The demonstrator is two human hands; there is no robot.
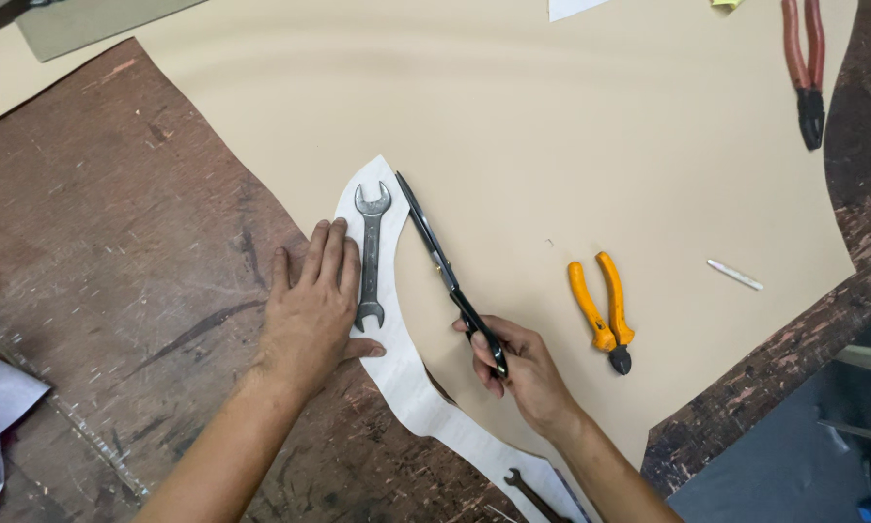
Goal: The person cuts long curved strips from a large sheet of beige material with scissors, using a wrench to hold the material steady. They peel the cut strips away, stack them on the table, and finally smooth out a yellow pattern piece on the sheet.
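A dark, scarred wooden worktable [116,242] fills the view, and most of it lies under a large sheet of tan material [571,126], the landmark here. On the sheet's lower left edge lies a curved white paper pattern [406,378], weighted by a grey double-ended wrench [371,254]; a second, smaller wrench [530,494] sits on the pattern's lower end. The left hand [310,315] presses flat on the pattern, fingers spread, touching the wrench's lower end. The right hand [518,363] is closed around the handles of black scissors [445,266], whose blades run along the pattern's right edge on the sheet. Mid-sheet lie orange-handled pliers [602,312]; red-handled pliers [804,68] rest at its upper right corner; a white chalk stick [735,275] lies near its right edge.
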